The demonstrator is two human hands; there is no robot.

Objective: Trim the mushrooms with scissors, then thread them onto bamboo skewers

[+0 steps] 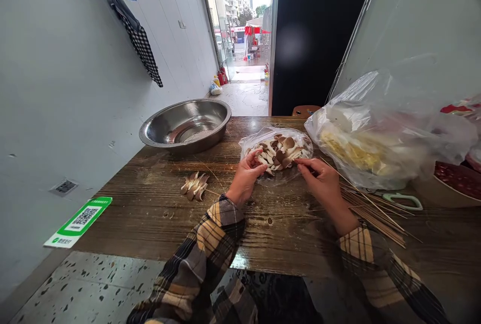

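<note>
A clear plastic bag (246,142) lies spread on the table, full of grey-brown oyster mushrooms (280,152). At the pile's near left edge my left hand (246,173) is closed, thumb and fingers on a pale mushroom piece. My right hand (319,178), at the pile's right side, pinches what looks like a thin bamboo skewer; most of it is hidden by the hand. Left of my hands lies a threaded bunch of mushrooms (195,186) with a skewer sticking out to its right. Loose bamboo skewers (376,216) are spread beside my right forearm.
A wide steel basin (184,143) stands at the table's back left. On the right are a plastic bag with yellowish food (349,151), green-handled scissors (404,201) and a bowl of dark red food (456,179). A QR-code card (80,221) sits at the left edge.
</note>
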